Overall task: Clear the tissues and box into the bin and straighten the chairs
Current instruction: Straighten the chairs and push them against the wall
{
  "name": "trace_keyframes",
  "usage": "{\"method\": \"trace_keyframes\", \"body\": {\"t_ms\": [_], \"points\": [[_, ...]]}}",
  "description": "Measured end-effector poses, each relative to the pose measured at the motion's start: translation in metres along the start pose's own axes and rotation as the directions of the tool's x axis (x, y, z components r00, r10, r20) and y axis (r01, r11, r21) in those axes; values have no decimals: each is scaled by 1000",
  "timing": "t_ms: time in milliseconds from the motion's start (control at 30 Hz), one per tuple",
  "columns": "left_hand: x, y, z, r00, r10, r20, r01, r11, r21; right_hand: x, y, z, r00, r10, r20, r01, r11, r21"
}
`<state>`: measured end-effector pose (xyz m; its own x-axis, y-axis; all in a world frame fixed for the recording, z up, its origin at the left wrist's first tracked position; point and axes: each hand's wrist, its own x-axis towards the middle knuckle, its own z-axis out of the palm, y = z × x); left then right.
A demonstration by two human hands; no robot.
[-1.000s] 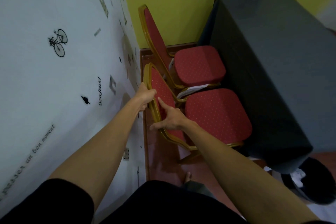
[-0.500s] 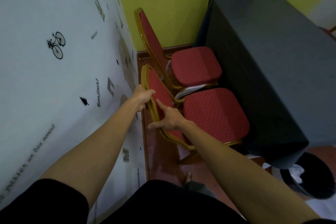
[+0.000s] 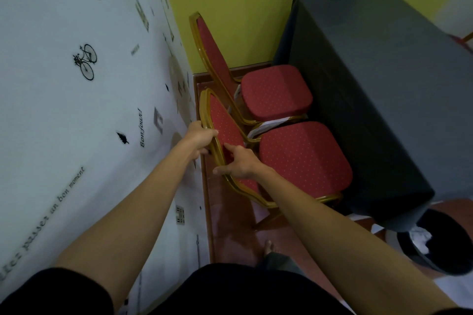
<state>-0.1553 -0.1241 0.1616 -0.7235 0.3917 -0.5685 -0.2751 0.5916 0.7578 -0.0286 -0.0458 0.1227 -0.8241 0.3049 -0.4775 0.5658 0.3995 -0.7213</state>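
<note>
Two red padded chairs with gold frames stand side by side between the wall and a table. The near chair [image 3: 304,158] has its backrest held by both my hands. My left hand [image 3: 198,139] grips the top of the gold back frame, fingers curled over it. My right hand [image 3: 236,162] holds the frame's lower side, thumb behind the rail and fingers lying on the red pad. The far chair [image 3: 276,92] stands just beyond, its seat almost touching the near one. A black bin [image 3: 450,245] at the lower right holds white tissues [image 3: 421,236].
A table under a dark grey cloth [image 3: 384,100] stands right of the chairs, its edge over their seats. A white patterned wall [image 3: 76,84] runs close along the left, a yellow wall [image 3: 230,2] behind. My bare foot [image 3: 268,247] stands on the red-brown floor.
Both hands keep their hold on the near chair's backrest. The chair and the view have shifted only slightly.
</note>
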Motion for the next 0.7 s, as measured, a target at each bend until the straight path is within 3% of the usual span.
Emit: {"method": "trace_keyframes", "body": {"t_ms": [233,433,567,700], "points": [[-13,-4,4,996,66,-62,-58,989,135,-18,5,-14,999,7,-34,-5,999,38],[-31,-3,23,944,291,-156,-163,822,546,-36,16,-32,988,50,-149,-49,999,9],[-49,-4,45,923,378,-72,-244,721,648,-49,34,-51,974,94,-208,-92,996,20],[-60,-7,71,929,369,37,-294,674,677,-68,56,-67,945,137,-296,-119,990,76]]}}
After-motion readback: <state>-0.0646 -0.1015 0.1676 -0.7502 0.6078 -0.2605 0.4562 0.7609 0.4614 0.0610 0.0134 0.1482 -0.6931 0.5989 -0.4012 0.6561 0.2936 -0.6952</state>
